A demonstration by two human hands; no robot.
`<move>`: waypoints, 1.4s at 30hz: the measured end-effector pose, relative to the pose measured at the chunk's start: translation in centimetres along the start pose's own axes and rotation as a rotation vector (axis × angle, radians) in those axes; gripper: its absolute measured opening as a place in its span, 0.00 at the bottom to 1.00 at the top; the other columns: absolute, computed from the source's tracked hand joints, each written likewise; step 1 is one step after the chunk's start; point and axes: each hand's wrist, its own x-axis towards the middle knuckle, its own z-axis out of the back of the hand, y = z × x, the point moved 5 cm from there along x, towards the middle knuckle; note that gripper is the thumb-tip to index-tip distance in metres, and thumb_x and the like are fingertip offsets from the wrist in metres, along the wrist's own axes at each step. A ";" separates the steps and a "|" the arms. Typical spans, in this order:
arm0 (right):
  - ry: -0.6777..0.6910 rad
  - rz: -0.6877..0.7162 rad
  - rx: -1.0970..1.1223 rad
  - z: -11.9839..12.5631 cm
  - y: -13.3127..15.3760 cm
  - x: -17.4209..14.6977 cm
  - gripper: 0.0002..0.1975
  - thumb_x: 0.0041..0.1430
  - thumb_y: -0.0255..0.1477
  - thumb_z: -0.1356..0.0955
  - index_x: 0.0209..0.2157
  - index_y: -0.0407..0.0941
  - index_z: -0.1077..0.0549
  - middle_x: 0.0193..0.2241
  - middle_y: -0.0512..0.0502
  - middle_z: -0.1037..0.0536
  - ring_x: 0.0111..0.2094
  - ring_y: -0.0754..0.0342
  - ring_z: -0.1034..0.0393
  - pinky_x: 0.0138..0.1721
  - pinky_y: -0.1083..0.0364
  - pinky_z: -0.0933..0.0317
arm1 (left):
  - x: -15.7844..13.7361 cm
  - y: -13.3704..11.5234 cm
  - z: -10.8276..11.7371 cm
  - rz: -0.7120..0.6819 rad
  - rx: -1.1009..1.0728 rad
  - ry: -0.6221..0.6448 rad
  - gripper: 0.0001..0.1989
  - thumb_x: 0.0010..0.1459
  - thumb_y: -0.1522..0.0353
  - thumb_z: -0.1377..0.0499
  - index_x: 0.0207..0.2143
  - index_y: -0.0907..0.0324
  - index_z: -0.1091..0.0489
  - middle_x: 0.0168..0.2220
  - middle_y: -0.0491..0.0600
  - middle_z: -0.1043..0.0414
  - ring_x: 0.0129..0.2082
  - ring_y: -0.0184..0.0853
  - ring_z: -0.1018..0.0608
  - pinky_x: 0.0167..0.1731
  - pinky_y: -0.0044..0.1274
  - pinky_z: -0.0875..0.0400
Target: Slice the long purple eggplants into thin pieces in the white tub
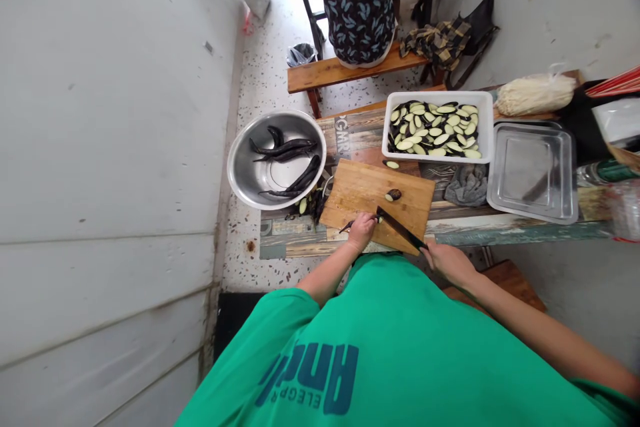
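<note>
My right hand grips the handle of a dark-bladed knife, its blade slanting over the wooden cutting board. Under my left hand is the end piece of a dark eggplant, held between closed fingers, with the knife tip close by. A cut eggplant piece lies on the board above the blade. Past the board's far edge rests one slice. Many pale slices with dark skin fill a white tray. Several whole eggplants lie in a steel basin to the left.
Eggplant trimmings lie between basin and board. A grey cloth and a clear-lidded container are on the right, with a bag of pale strands behind. Across the table, a person sits on a wooden bench.
</note>
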 end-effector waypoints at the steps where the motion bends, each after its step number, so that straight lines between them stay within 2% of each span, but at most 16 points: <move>1: 0.010 0.014 0.005 0.1 -0.3 0.2 0.19 0.67 0.36 0.46 0.41 0.41 0.29 0.34 0.36 0.20 0.35 0.47 0.24 0.30 0.55 0.44 | 0.0 0.0 0.0 -0.028 0.005 -0.023 0.19 0.68 0.68 0.55 0.27 0.60 0.31 0.37 0.53 0.26 0.38 0.33 0.27 0.42 0.29 0.30; 7: 0.051 0.056 0.018 -0.6 -0.9 2.9 0.20 0.67 0.37 0.44 0.38 0.39 0.28 0.35 0.33 0.20 0.38 0.46 0.24 0.32 0.55 0.43 | -0.2 -0.4 0.3 -0.182 0.031 -0.212 0.16 0.67 0.70 0.52 0.26 0.60 0.32 0.35 0.52 0.26 0.35 0.32 0.28 0.37 0.26 0.30; 10: 0.047 0.028 0.011 -1.6 0.1 4.9 0.21 0.67 0.38 0.45 0.39 0.39 0.28 0.36 0.33 0.20 0.38 0.45 0.24 0.33 0.55 0.42 | -0.4 -0.5 0.4 -0.198 0.038 -0.233 0.16 0.67 0.71 0.51 0.26 0.60 0.32 0.33 0.51 0.27 0.35 0.32 0.29 0.37 0.25 0.31; 13: -0.014 -0.011 0.001 -1.9 1.0 6.0 0.21 0.68 0.39 0.46 0.41 0.40 0.29 0.37 0.34 0.20 0.38 0.47 0.24 0.32 0.55 0.42 | -0.6 -0.5 0.4 -0.180 0.026 -0.210 0.16 0.67 0.70 0.51 0.26 0.60 0.32 0.33 0.51 0.28 0.35 0.32 0.29 0.37 0.25 0.31; 17: -0.055 -0.068 -0.035 -1.2 0.4 4.7 0.20 0.68 0.37 0.47 0.41 0.40 0.30 0.35 0.36 0.20 0.36 0.48 0.24 0.31 0.56 0.42 | -1.0 -0.7 0.5 -0.151 0.009 -0.198 0.16 0.68 0.69 0.51 0.28 0.61 0.30 0.35 0.51 0.28 0.36 0.32 0.30 0.38 0.25 0.31; 24: -0.008 0.038 -0.104 0.3 0.4 0.4 0.19 0.68 0.36 0.46 0.42 0.40 0.31 0.32 0.37 0.20 0.32 0.48 0.24 0.27 0.56 0.43 | -1.2 -0.7 0.4 -0.152 0.021 -0.218 0.16 0.67 0.70 0.50 0.27 0.61 0.30 0.34 0.51 0.28 0.37 0.32 0.30 0.37 0.24 0.32; 32: 0.081 0.051 -0.103 1.2 0.3 0.4 0.20 0.68 0.37 0.46 0.42 0.39 0.30 0.33 0.35 0.20 0.35 0.45 0.23 0.29 0.56 0.41 | -2.0 -0.2 -0.4 -0.102 -0.045 -0.201 0.17 0.68 0.68 0.52 0.29 0.60 0.29 0.37 0.52 0.27 0.39 0.33 0.28 0.40 0.27 0.30; 35: 0.104 0.038 -0.123 1.2 0.6 1.5 0.19 0.67 0.36 0.46 0.41 0.39 0.30 0.33 0.34 0.20 0.35 0.45 0.23 0.30 0.55 0.40 | -2.1 0.1 -0.7 -0.101 -0.069 -0.190 0.18 0.69 0.67 0.54 0.30 0.60 0.29 0.36 0.52 0.27 0.38 0.34 0.28 0.40 0.28 0.29; 38: 0.108 0.033 -0.118 0.5 2.0 3.9 0.19 0.67 0.37 0.45 0.41 0.40 0.29 0.36 0.34 0.20 0.37 0.45 0.23 0.32 0.55 0.39 | -2.2 0.4 -1.1 -0.110 -0.087 -0.184 0.19 0.69 0.66 0.56 0.33 0.59 0.28 0.37 0.52 0.27 0.39 0.34 0.27 0.42 0.30 0.28; 42: 0.036 0.030 -0.085 -0.4 4.4 7.6 0.21 0.68 0.39 0.47 0.43 0.40 0.30 0.38 0.33 0.21 0.39 0.47 0.24 0.34 0.55 0.39 | -2.4 0.1 -1.3 -0.106 -0.052 -0.176 0.19 0.69 0.66 0.56 0.33 0.59 0.28 0.37 0.52 0.27 0.39 0.34 0.28 0.42 0.30 0.29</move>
